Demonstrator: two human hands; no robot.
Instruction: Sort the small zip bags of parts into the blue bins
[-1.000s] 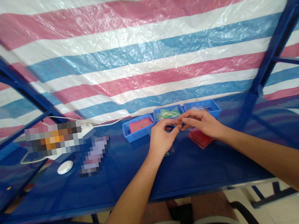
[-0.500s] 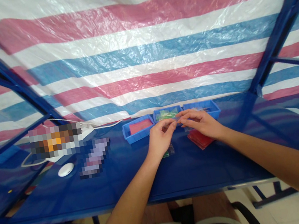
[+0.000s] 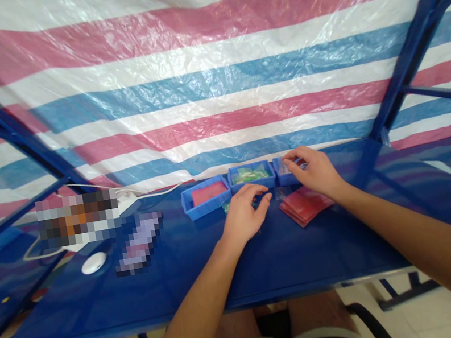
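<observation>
My left hand hovers low over the blue table, its thumb and fingers curved apart with nothing visible between them. A green item shows partly behind it. At the right-hand blue bin, my right hand has thumb and fingertips pinched together, and what they grip is too small to make out. That bin holds clear plastic pieces, partly covered by the hand. Below my right wrist lies a stack of red packets. A small clear bag rests between the stack and the bins.
The middle blue bin holds green and clear packets. Red packets fill the left bin. Further left are a white round object, a blurred-out flat object and cables. Striped sheeting hangs behind, with blue frame posts either side.
My hands were together before the middle bin; now they are apart. My right hand has moved up and right to the right-hand bin. My left hand has opened.
</observation>
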